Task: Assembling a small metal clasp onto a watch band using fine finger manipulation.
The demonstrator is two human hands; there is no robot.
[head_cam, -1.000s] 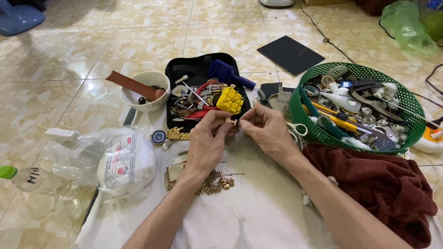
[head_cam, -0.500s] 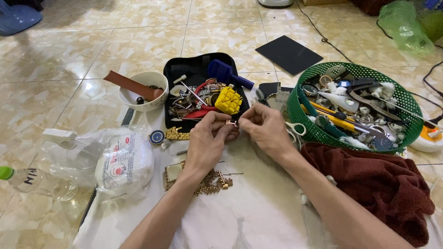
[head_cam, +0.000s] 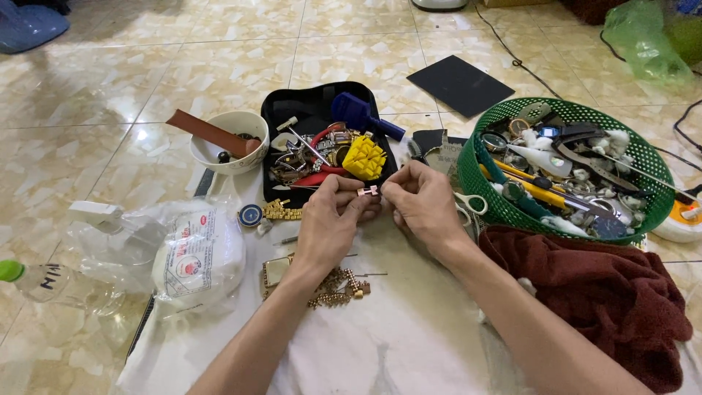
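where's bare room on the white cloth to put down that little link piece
Free: the white cloth near the bottom edge, between the forearms, below the gold watch bracelet. Crowded: around both hands, hemmed by the black tool tray, green plastic basket, dark red towel and clear plastic bag.

The small rose-gold metal watch-band link (head_cam: 368, 191) has a polished shine, as does the gold-coloured metal bracelet heap (head_cam: 333, 287) lying on the matt white cloth sheet (head_cam: 409, 329). The round green plastic mesh basket (head_cam: 479, 190) looks smooth beside the soft, rough dark-red towel (head_cam: 614, 292); the beige marble-patterned floor tiles (head_cam: 219, 66) are glossy, the crumpled clear plastic bag (head_cam: 183, 252) shiny
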